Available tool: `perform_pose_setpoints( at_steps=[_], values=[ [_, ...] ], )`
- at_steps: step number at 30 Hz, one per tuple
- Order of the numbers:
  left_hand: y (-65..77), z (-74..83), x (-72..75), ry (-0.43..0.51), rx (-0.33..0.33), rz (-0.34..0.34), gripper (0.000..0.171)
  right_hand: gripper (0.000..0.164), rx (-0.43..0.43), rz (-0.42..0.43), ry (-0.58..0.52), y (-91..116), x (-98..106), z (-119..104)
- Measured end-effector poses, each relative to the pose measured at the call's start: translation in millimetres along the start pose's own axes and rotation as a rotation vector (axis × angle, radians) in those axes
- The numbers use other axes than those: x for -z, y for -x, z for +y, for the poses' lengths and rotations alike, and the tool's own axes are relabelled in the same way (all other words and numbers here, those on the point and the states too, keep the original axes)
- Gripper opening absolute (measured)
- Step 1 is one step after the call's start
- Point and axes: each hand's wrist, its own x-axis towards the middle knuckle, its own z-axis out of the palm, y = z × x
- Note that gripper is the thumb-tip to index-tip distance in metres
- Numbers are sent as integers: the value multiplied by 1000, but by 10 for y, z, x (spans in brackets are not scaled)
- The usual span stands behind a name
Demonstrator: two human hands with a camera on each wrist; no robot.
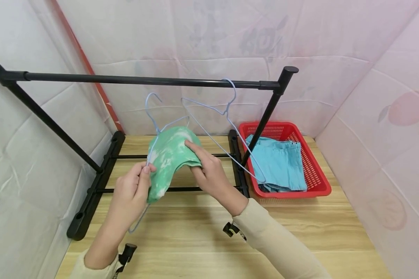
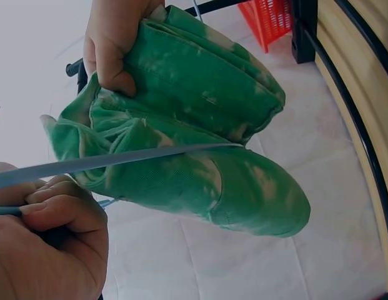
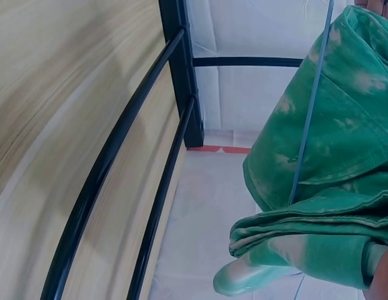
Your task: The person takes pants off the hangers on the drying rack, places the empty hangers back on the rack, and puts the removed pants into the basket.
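Observation:
A green garment (image 1: 174,147) with white tie-dye patches, its kind not plain to see, is draped in folds over a light-blue wire hanger (image 1: 157,130). My left hand (image 1: 130,190) grips the hanger's wire at the garment's left edge. From the other side, my right hand (image 1: 211,170) holds the garment, thumb underneath and fingers on top. In the left wrist view the hanger's wire passes across the folded green cloth (image 2: 200,181), with the left hand (image 2: 62,244) curled round wire. The right wrist view has several stacked fabric layers (image 3: 312,219) beside the wire.
A second blue hanger (image 1: 226,112) hangs bare from the black rack's top bar (image 1: 125,79). At the right, a red basket (image 1: 315,170) holds folded turquoise clothing (image 1: 279,162). The rack's black feet (image 1: 90,201) stand on the wooden table (image 1: 181,248), with pale sheeting around.

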Motion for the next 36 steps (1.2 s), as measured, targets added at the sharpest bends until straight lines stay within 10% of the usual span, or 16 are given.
perform_pose_setpoints(
  at_steps=[36],
  values=[
    [-38,-238,-81,-133,68,-52,28,42,80,44,-55,153,166,-27]
  ],
)
